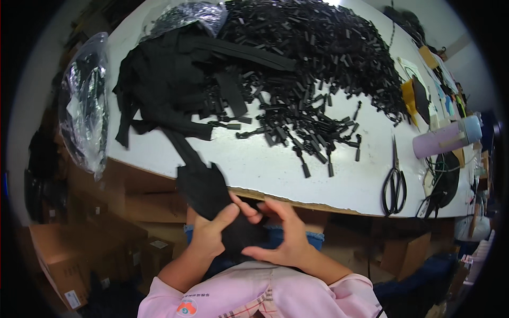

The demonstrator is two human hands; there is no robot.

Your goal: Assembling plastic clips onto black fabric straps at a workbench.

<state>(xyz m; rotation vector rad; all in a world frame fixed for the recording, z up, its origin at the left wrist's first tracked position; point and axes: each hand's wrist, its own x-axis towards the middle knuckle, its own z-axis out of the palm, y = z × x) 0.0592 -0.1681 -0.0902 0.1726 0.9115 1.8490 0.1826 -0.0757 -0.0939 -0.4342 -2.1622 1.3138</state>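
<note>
A flat black fabric piece (204,188) hangs over the table's front edge and down toward my lap. My left hand (216,230) is closed on it, thumb on top and fingertips showing at its right side. Close by on the right, my right hand (286,236) has thumb and forefinger spread wide apart around the fabric's lower right part; its other fingers are largely hidden. A narrow black strip runs from the top of the piece up to a heap of black fabric strips (164,69) on the table.
Small black toggle-like parts (318,47) form a big pile on the white table (355,185), several scattered nearer. Black scissors (394,185) and a lilac bottle (445,139) lie at the right. Clear plastic bags (85,106) are at the left, cardboard boxes (74,259) below.
</note>
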